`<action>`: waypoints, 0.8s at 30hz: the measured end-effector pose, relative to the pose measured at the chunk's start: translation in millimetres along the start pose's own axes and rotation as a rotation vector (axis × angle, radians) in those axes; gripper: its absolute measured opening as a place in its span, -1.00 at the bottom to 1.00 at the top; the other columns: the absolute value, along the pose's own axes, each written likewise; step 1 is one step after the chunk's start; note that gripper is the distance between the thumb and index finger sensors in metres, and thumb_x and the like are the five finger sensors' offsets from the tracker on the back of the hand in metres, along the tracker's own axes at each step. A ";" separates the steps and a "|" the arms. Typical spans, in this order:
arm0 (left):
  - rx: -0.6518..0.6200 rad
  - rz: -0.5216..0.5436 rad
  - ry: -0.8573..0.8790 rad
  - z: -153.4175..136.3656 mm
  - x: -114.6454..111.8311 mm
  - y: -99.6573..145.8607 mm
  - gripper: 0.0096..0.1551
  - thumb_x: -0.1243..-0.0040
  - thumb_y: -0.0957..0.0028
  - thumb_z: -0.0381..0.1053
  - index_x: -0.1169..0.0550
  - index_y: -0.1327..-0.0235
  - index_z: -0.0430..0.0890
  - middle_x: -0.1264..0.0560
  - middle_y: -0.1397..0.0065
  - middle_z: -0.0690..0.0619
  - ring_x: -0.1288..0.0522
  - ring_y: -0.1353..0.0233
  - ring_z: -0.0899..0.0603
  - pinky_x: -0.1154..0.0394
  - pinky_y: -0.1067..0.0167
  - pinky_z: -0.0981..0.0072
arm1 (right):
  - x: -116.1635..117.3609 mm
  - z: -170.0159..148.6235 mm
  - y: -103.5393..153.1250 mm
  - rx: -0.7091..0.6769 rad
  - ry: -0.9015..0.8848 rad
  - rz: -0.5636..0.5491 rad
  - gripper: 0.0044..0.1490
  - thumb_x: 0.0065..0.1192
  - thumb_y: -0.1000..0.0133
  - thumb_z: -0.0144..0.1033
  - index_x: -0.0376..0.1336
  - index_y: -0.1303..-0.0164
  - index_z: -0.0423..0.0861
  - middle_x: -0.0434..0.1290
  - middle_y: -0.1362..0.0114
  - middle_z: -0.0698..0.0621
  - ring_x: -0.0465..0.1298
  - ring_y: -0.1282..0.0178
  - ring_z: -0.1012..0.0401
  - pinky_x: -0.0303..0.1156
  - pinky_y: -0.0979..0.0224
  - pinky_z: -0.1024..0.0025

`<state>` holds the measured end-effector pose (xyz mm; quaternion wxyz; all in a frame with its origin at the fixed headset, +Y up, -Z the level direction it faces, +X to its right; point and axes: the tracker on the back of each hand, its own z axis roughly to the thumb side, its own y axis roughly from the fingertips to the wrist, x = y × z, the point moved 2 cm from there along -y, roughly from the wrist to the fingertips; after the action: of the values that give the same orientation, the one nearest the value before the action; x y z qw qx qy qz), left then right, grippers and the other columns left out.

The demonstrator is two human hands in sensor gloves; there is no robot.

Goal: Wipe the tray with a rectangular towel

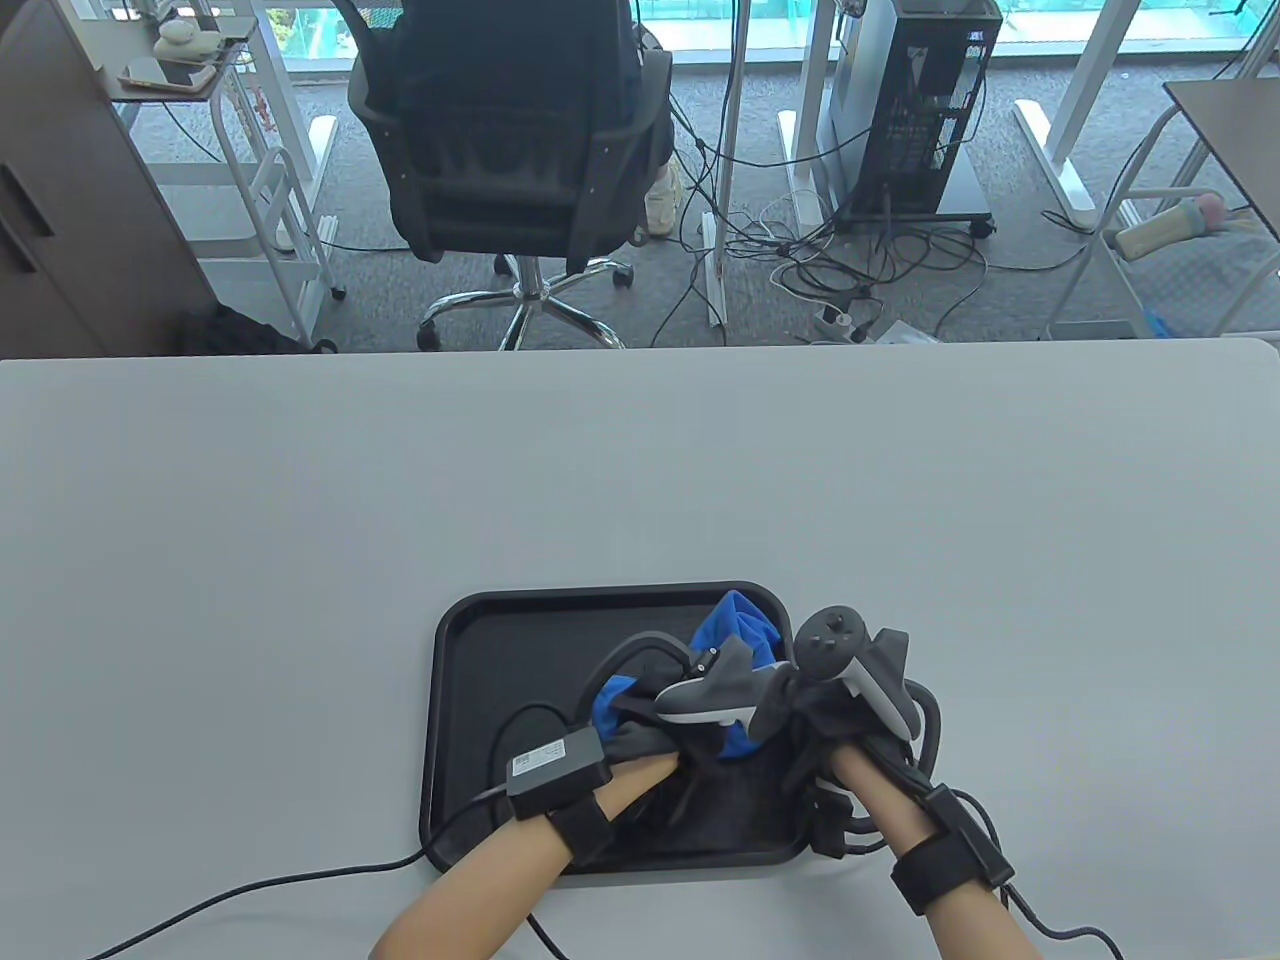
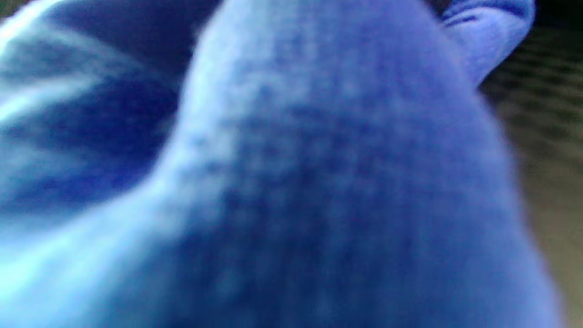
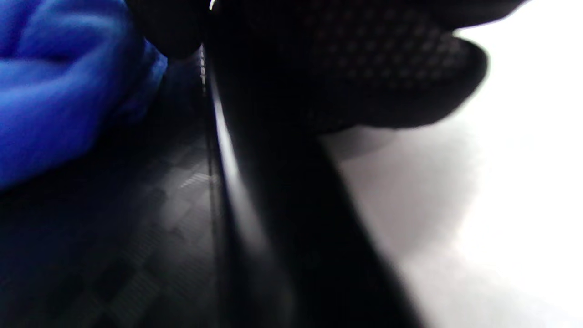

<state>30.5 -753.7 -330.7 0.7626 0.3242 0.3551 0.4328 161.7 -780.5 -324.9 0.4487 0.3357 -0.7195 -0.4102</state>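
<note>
A black tray (image 1: 470, 700) lies on the grey table near its front edge. A bunched blue towel (image 1: 742, 625) sits in the tray's right half. My left hand (image 1: 690, 745) presses down on the towel and grips it; the towel (image 2: 291, 182) fills the left wrist view, blurred. My right hand (image 1: 830, 725) is at the tray's right rim. In the right wrist view its gloved fingers (image 3: 387, 82) lie over the rim (image 3: 255, 218), with the towel (image 3: 59, 91) just inside. The trackers hide most of both hands' fingers in the table view.
The grey table (image 1: 300, 520) spreads wide to the left, right and beyond the tray. Glove cables (image 1: 250, 890) trail over the table's front edge at the left. An office chair (image 1: 510, 150) and a computer tower (image 1: 920, 100) stand on the floor behind the table.
</note>
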 end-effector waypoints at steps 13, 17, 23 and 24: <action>0.230 -0.048 0.136 -96.4 -25.8 13.7 -0.35 -0.23 -0.06 -0.06 -0.32 -0.45 0.12 -0.30 -0.60 -0.02 -0.51 -0.31 -0.11 -0.38 -0.34 -0.14 | 1.3 0.3 1.7 0.002 0.013 -0.027 -0.43 0.22 -0.06 -0.06 0.29 -0.02 -0.27 0.58 0.37 -0.10 0.63 0.58 0.15 0.57 0.56 0.30; 0.283 -0.072 0.158 -125.7 -40.5 33.6 -0.35 -0.23 -0.06 -0.06 -0.32 -0.45 0.10 -0.31 -0.60 -0.02 -0.51 -0.31 -0.11 -0.38 -0.34 -0.15 | 1.6 0.3 1.9 0.004 0.011 -0.028 -0.43 0.22 -0.06 -0.07 0.29 -0.02 -0.27 0.57 0.37 -0.10 0.63 0.58 0.15 0.57 0.56 0.30; 0.266 -0.132 0.140 -152.8 -60.5 69.8 -0.34 -0.25 -0.05 -0.06 -0.33 -0.45 0.08 -0.31 -0.59 -0.04 -0.51 -0.31 -0.12 -0.38 -0.34 -0.15 | 1.8 0.5 2.1 0.006 0.015 -0.027 -0.43 0.21 -0.07 -0.07 0.29 -0.02 -0.27 0.57 0.37 -0.10 0.63 0.58 0.15 0.57 0.56 0.30; 0.256 -0.144 0.126 -154.0 -63.5 76.6 -0.34 -0.25 -0.05 -0.06 -0.32 -0.45 0.07 -0.31 -0.59 -0.04 -0.51 -0.31 -0.12 -0.38 -0.34 -0.14 | 1.8 0.4 2.1 0.006 0.015 -0.027 -0.43 0.21 -0.07 -0.07 0.29 -0.02 -0.27 0.57 0.37 -0.11 0.63 0.58 0.15 0.57 0.56 0.30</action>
<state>-152.7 -749.7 -335.5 0.7202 0.3646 0.4770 0.3478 160.4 -780.9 -322.5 0.4475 0.3498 -0.7129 -0.4112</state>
